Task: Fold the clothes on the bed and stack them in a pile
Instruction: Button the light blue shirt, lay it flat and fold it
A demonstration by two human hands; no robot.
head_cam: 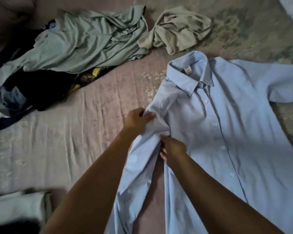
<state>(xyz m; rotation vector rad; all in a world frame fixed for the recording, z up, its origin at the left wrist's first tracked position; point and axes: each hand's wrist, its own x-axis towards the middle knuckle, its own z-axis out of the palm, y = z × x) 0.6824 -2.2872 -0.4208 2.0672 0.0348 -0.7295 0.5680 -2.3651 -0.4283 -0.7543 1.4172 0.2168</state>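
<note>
Both hands grip the left sleeve area of a light blue button-up shirt (227, 129) spread on the bed.

Left hand (137, 119) pinches bunched fabric at the shoulder seam, fingers curled round it; just right and nearer, the right hand (173, 150) holds the sleeve (142, 174) near the armpit, fingers tucked into the cloth. At far left lies a dark heap of clothes (32, 88) with a pale green garment (85, 43) draped over it. Near left sits a blurred folded white piece (15, 206). A crumpled beige garment (176, 29) lies far centre, just beyond the shirt's collar (191, 76). The shirt lies front up, buttoned, on the pinkish patterned bedsheet (74, 141), its other sleeve reaching right.
</note>
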